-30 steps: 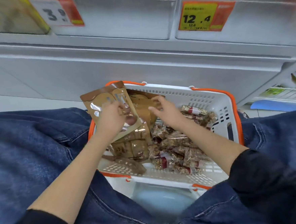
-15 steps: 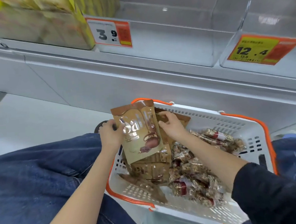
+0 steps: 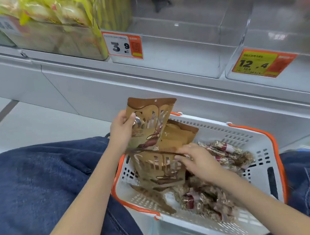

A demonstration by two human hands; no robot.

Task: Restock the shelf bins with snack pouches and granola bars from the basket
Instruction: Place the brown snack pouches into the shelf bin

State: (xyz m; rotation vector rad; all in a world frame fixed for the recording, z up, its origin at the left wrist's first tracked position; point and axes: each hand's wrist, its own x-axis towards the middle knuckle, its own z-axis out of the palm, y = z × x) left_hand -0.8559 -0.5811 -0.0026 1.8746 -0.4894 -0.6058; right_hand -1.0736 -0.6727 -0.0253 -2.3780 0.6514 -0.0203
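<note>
In the head view, a brown snack pouch (image 3: 150,121) is held upright by the left hand (image 3: 121,129), with the thumb laid across its front face and the other fingers wrapped behind its left edge; the pouch is raised above the near-left corner of the basket (image 3: 252,134). Just below and to the right of that hand, the right hand (image 3: 195,160) is placed at the top edge of a second pouch (image 3: 157,168), which stands in the left part of the basket; its fingers are curled onto that edge, though whether the pouch is truly pinched or only touched cannot be told. Further pouches (image 3: 179,135) are seen behind it, between the two hands. To the right of the right hand and under its forearm, the granola bars (image 3: 207,200) are heaped in the basket. The basket, white with an orange rim, is set between denim-covered legs (image 3: 45,180). Well above the left hand, a clear shelf bin (image 3: 183,60) bearing a 3.9 price tag (image 3: 122,45) is seen, with a bin of yellow-green packets (image 3: 56,28) to its left and another clear bin (image 3: 282,35) marked 12.4 (image 3: 264,63) to its right.
</note>
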